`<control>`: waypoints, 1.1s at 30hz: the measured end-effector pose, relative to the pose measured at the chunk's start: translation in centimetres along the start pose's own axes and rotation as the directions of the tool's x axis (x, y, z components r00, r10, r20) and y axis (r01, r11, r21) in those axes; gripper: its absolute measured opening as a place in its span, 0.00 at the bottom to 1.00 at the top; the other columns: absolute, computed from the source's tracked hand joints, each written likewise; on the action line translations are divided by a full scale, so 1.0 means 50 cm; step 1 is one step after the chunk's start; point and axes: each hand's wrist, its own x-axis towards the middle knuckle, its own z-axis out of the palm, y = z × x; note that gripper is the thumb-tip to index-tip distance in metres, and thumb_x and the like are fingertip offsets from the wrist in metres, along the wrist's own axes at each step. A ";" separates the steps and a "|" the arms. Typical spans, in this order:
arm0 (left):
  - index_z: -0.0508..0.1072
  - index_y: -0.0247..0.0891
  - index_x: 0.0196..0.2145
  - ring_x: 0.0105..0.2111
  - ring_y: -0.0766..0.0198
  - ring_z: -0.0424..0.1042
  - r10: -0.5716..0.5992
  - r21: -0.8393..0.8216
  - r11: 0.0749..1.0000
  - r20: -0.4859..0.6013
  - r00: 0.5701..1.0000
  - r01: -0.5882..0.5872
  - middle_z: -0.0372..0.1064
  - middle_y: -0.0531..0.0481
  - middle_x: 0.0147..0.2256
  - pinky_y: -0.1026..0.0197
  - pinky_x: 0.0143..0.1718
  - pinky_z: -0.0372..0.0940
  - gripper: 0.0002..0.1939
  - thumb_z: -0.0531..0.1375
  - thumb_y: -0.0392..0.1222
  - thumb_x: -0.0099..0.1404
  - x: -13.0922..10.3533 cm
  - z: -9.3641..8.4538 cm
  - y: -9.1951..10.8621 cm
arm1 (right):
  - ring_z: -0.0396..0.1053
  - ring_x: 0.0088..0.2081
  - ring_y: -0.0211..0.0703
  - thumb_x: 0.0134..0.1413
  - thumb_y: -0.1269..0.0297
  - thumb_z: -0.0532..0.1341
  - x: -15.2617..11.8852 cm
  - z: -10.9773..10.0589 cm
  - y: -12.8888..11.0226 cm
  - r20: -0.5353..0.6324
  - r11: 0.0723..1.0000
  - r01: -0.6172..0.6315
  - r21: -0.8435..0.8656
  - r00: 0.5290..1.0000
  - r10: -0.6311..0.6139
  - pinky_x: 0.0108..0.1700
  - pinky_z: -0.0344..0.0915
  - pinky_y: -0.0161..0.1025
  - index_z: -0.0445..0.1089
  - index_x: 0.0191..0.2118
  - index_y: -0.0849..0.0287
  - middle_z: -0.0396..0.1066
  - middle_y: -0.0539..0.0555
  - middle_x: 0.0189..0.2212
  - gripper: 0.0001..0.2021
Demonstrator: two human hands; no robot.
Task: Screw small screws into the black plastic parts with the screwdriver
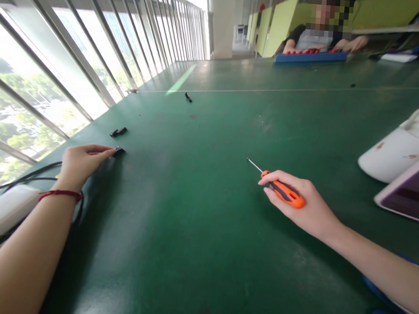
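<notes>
My right hand (297, 195) is closed round the orange and black handle of a screwdriver (285, 193), its thin metal shaft pointing up and left above the green table (190, 213). At the left, my left hand (86, 159) pinches a small black part (119, 152) between thumb and fingertips, close to the tabletop. The part's exact kind is too small to make out. Just beyond it lies another small black piece (118, 132). Farther back rests a third small black piece (188, 97), touched by neither hand.
Metal railing (106, 37) borders the table's left side. Black cables (22, 179) and a pale box (3, 216) sit by my left forearm. On the right stand a white rounded object (394, 152) and a white-framed screen (413, 187). Across the table, a person (316, 39) sits behind a blue tray (311, 57).
</notes>
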 end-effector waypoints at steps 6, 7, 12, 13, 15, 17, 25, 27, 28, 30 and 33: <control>0.75 0.38 0.42 0.29 0.67 0.63 0.002 0.015 1.000 0.004 1.000 -0.002 0.69 0.56 0.26 0.69 0.27 0.56 0.24 0.60 0.56 0.52 0.002 0.001 -0.002 | 0.66 0.26 0.33 0.52 0.67 0.57 0.000 0.000 -0.003 0.001 1.000 0.000 0.004 1.000 0.000 0.30 0.61 0.32 0.68 0.35 0.56 0.70 0.48 0.32 0.04; 0.75 0.38 0.43 0.30 0.67 0.64 0.003 0.011 1.000 0.005 1.000 -0.003 0.70 0.56 0.27 0.69 0.28 0.57 0.24 0.60 0.56 0.52 0.003 0.001 -0.002 | 0.66 0.26 0.33 0.52 0.67 0.57 0.000 0.000 -0.003 0.001 1.000 0.001 0.004 1.000 -0.001 0.30 0.61 0.32 0.68 0.35 0.56 0.70 0.48 0.32 0.04; 0.75 0.36 0.44 0.34 0.66 0.67 0.049 -0.019 0.999 -0.007 0.999 -0.049 0.75 0.53 0.34 0.70 0.32 0.59 0.24 0.61 0.52 0.53 0.009 0.010 -0.003 | 0.68 0.29 0.35 0.52 0.67 0.57 0.000 0.000 -0.003 0.007 1.000 0.005 -0.003 1.000 -0.005 0.32 0.62 0.33 0.68 0.36 0.57 0.71 0.50 0.34 0.05; 0.75 0.36 0.44 0.33 0.66 0.67 0.054 0.002 0.999 -0.007 0.999 -0.054 0.75 0.54 0.33 0.70 0.31 0.59 0.24 0.60 0.52 0.53 0.009 0.012 -0.003 | 0.68 0.29 0.35 0.52 0.67 0.57 -0.001 0.000 -0.003 0.009 1.000 0.003 -0.003 1.000 -0.003 0.32 0.62 0.33 0.68 0.36 0.56 0.71 0.50 0.34 0.05; 0.75 0.38 0.44 0.30 0.67 0.65 0.047 0.055 0.997 -0.007 0.999 -0.047 0.74 0.55 0.31 0.70 0.28 0.57 0.23 0.59 0.53 0.54 0.010 0.013 -0.004 | 0.67 0.28 0.34 0.53 0.67 0.57 -0.001 0.000 -0.003 0.008 1.000 0.003 -0.002 1.000 -0.003 0.32 0.62 0.33 0.68 0.36 0.56 0.71 0.49 0.34 0.05; 0.75 0.39 0.44 0.28 0.67 0.64 0.054 0.089 0.995 0.004 0.999 -0.054 0.74 0.56 0.30 0.70 0.27 0.56 0.23 0.57 0.55 0.55 0.010 0.012 -0.004 | 0.67 0.28 0.34 0.53 0.66 0.57 -0.002 0.001 -0.002 0.004 1.000 0.005 -0.001 1.000 -0.005 0.32 0.62 0.33 0.68 0.36 0.56 0.71 0.49 0.34 0.04; 0.77 0.41 0.37 0.34 0.58 0.72 0.313 0.294 0.912 -0.052 0.948 -0.286 0.75 0.50 0.33 0.64 0.30 0.59 0.17 0.57 0.52 0.55 -0.048 0.042 0.093 | 0.69 0.27 0.36 0.56 0.59 0.57 0.001 -0.006 -0.012 -0.103 0.994 0.103 0.028 0.990 -0.099 0.29 0.64 0.34 0.69 0.39 0.54 0.73 0.49 0.31 0.08; 0.76 0.42 0.34 0.33 0.59 0.73 0.453 0.210 0.877 -0.062 0.889 -0.432 0.75 0.52 0.31 0.63 0.32 0.61 0.13 0.58 0.49 0.55 -0.087 0.070 0.153 | 0.70 0.29 0.36 0.56 0.62 0.57 -0.002 -0.009 -0.018 -0.164 0.983 0.185 0.000 0.969 -0.183 0.30 0.65 0.33 0.70 0.38 0.53 0.74 0.49 0.31 0.07; 0.76 0.41 0.33 0.32 0.60 0.73 0.529 0.114 0.845 -0.049 0.847 -0.522 0.75 0.52 0.30 0.62 0.34 0.63 0.11 0.58 0.47 0.55 -0.109 0.086 0.184 | 0.71 0.29 0.36 0.56 0.64 0.57 -0.004 -0.009 -0.020 -0.196 0.975 0.221 -0.028 0.955 -0.222 0.30 0.65 0.33 0.70 0.37 0.53 0.74 0.49 0.30 0.06; 0.75 0.38 0.31 0.32 0.63 0.73 0.672 -0.138 0.736 0.025 0.740 -0.663 0.75 0.51 0.31 0.63 0.36 0.65 0.09 0.59 0.43 0.54 -0.154 0.119 0.247 | 0.70 0.28 0.36 0.54 0.67 0.58 -0.009 -0.007 -0.023 -0.259 0.965 0.252 -0.078 0.929 -0.264 0.29 0.65 0.34 0.69 0.37 0.52 0.74 0.48 0.29 0.05; 0.75 0.36 0.30 0.30 0.65 0.72 0.778 -0.359 0.604 0.073 0.624 -0.711 0.74 0.50 0.31 0.64 0.34 0.67 0.06 0.59 0.38 0.53 -0.212 0.169 0.329 | 0.70 0.27 0.37 0.50 0.70 0.60 -0.018 0.000 -0.021 -0.410 0.973 0.222 -0.063 0.883 -0.228 0.27 0.66 0.34 0.65 0.38 0.53 0.72 0.48 0.28 0.08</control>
